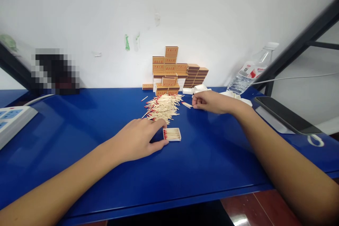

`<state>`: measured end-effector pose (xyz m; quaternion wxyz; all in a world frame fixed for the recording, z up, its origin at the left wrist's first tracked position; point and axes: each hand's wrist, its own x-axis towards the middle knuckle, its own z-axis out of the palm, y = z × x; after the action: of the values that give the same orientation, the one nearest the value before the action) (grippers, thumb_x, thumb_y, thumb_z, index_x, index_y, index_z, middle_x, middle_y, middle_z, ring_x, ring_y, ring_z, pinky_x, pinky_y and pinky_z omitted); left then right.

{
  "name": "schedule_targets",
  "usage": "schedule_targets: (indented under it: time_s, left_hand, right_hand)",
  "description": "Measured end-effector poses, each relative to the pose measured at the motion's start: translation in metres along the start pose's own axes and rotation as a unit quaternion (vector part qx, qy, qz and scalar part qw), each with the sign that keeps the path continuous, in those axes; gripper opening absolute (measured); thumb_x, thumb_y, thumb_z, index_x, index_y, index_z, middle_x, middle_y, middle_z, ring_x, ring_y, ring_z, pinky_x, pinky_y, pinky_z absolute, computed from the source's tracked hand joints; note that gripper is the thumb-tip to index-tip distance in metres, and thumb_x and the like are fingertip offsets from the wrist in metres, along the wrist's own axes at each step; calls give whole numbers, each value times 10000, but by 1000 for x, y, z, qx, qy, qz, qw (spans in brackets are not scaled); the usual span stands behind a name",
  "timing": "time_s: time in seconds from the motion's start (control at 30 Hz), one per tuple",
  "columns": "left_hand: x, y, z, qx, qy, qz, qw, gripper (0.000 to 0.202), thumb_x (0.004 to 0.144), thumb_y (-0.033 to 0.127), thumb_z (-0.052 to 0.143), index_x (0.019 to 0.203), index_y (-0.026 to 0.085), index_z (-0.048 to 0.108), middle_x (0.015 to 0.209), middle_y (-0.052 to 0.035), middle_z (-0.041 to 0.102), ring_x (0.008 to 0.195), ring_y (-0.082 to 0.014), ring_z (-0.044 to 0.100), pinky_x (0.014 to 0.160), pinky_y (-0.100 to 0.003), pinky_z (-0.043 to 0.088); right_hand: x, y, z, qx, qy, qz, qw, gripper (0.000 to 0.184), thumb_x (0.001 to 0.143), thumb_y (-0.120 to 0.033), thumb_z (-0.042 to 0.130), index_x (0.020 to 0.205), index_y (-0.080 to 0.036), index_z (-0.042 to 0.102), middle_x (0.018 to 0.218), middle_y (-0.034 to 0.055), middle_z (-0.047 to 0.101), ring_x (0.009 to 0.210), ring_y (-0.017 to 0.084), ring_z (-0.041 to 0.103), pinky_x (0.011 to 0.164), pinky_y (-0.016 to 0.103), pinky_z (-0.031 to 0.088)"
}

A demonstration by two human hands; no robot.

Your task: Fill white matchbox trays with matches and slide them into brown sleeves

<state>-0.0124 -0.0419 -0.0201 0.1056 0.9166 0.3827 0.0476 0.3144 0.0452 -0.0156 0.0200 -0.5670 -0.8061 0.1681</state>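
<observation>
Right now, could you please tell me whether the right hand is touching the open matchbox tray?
Apart: the head view plainly shows blue tabletop between the right hand and the matchbox tray.

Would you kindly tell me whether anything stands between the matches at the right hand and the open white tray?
Nothing visible does: only blue tabletop lies between the matches at the right hand and the white tray. The match pile sits just left of that path; the left hand steadies the tray's left end.

Bright light, soft shadows, glare on floor (258,210)
</observation>
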Motion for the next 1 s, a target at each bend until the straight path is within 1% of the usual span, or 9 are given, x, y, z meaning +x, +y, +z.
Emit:
schedule_targets:
  time_s: [0.23,0.37,0.43,0.5,0.53,0.67,0.73,0.87,1.0]
  left_hand:
    - [0,1,-1,4,3,5,1000,370,1002,488,568,1255,223,618,756,-8,625,630,-193,582,572,-306,341]
    - [-1,1,-2,6,3,9,1000,375,1009,490,557,1263,220,615,753,-10,629,636,-194,593,571,-304,345]
    - [-1,1,-2,8,4,10,1000,376,1011,491,555,1265,219,611,749,-9,630,633,-193,592,570,-303,343]
    - [-2,1,-2,11,1,10,1000,371,1012,487,555,1259,216,609,745,-9,630,628,-192,588,572,-304,341]
    - [-2,1,-2,12,-1,9,1000,367,1013,485,555,1257,216,609,747,-9,631,630,-193,587,575,-305,341]
    - [-1,1,-2,10,-2,8,1000,366,1014,488,550,1258,221,606,767,-15,642,650,-198,594,584,-302,342]
    - [-1,1,-2,10,-3,7,1000,367,1013,488,551,1260,221,606,773,-16,644,652,-200,597,582,-301,339]
    - [-1,1,-2,14,-2,5,1000,364,1011,484,559,1256,220,609,767,-14,641,649,-202,598,579,-303,338]
    - [-1,1,-1,16,2,10,1000,371,1014,488,552,1261,217,610,765,-13,642,636,-195,594,573,-304,345]
  right_hand:
    - [2,0,3,-5,33,-25,999,82,903,-255,600,905,-195,657,863,63,725,730,188,614,666,296,420]
    - [-2,-1,-5,8,26,-28,999,171,936,-334,568,886,-198,659,822,61,716,703,188,601,654,297,413]
    - [-4,1,-11,-3,50,-3,999,208,944,-358,565,891,-197,685,816,63,723,713,197,614,663,301,418]
    - [-5,4,-15,-31,82,32,996,207,931,-355,593,883,-196,717,807,66,731,727,209,631,669,309,419]
    - [-5,5,-16,-45,87,45,994,198,919,-351,614,869,-197,727,797,67,734,725,215,638,665,312,418]
    - [-2,5,-10,-59,57,75,994,123,855,-297,691,785,-202,727,807,74,754,721,224,662,635,312,413]
    - [-1,3,-6,-74,54,85,992,107,834,-262,691,750,-200,714,826,86,760,725,225,666,630,309,408]
    - [-1,-3,-2,-93,53,78,991,102,822,-243,666,736,-194,691,796,88,750,686,206,642,616,304,392]
    - [0,-14,2,-38,101,60,992,101,835,-264,643,768,-197,678,765,55,741,675,191,631,616,297,390]
